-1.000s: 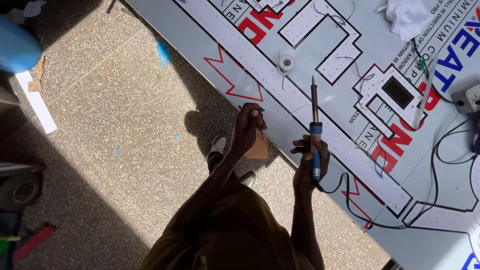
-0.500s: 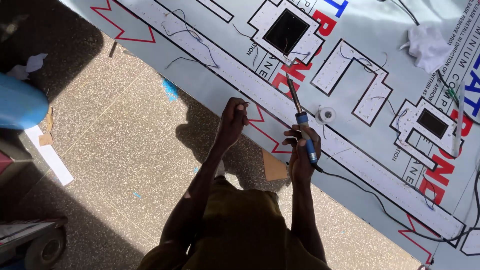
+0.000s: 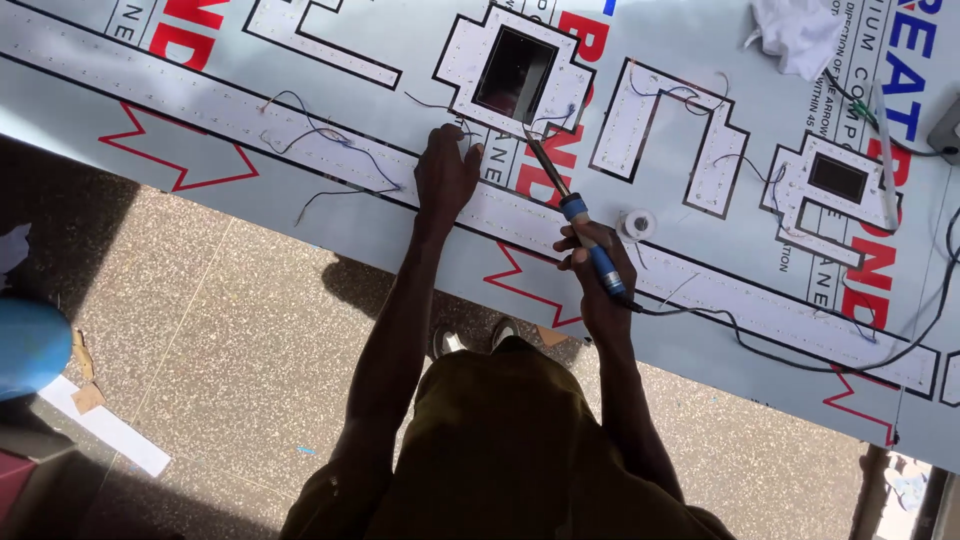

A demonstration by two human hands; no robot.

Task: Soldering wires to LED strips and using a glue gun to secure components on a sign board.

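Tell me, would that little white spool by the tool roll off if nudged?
Probably not while it stays as it is: the white spool seems to lie flat on its side on the sign panel. Tipped onto its round rim, it could roll. It looks small, likely light.

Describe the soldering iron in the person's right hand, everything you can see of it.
The soldering iron has a blue handle, a dark collar and a long thin metal shaft ending in a tip. The right hand grips the handle, fingers wrapped around it. It is tilted, tip pointing up and left toward the square white letter frame on the pale sign panel. Whether the tip touches anything cannot be told. A black cord runs from the handle's lower end across the panel to the right.
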